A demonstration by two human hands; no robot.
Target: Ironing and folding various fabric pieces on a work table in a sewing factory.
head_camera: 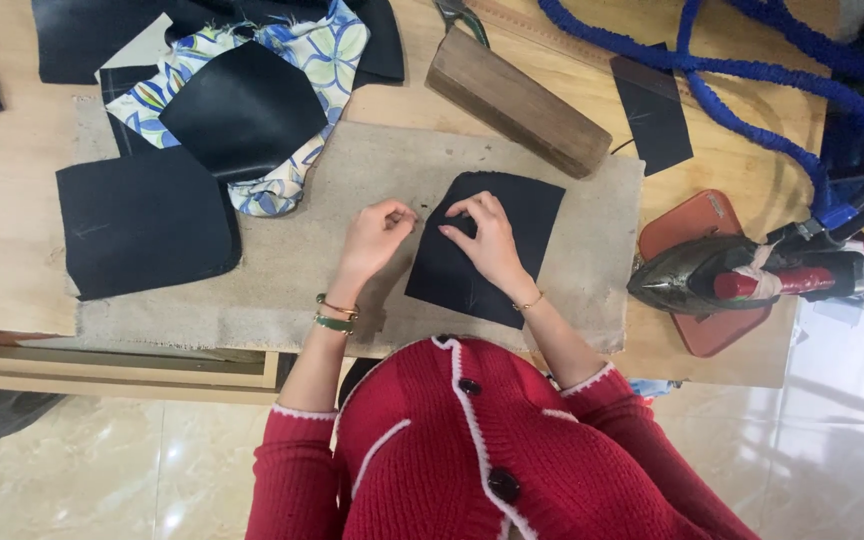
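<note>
A dark navy cloth piece [512,215] lies on a beige felt pad [352,170] in front of me. My right hand [487,238] rests on its left part, fingertips pinching the upper left edge. My left hand [380,232] hovers just left of the cloth with fingers curled together, thumb and forefinger pinched near the cloth's corner; whether it holds something tiny I cannot tell. I wear red knitted sleeves and bracelets on both wrists.
A stack of dark cloth pieces [142,215] and a blue floral fabric [307,50] lie at left. A wooden block [517,100] sits behind the pad. An iron [722,275] rests on a red mat [697,215] at right, blue cord [742,70] behind it.
</note>
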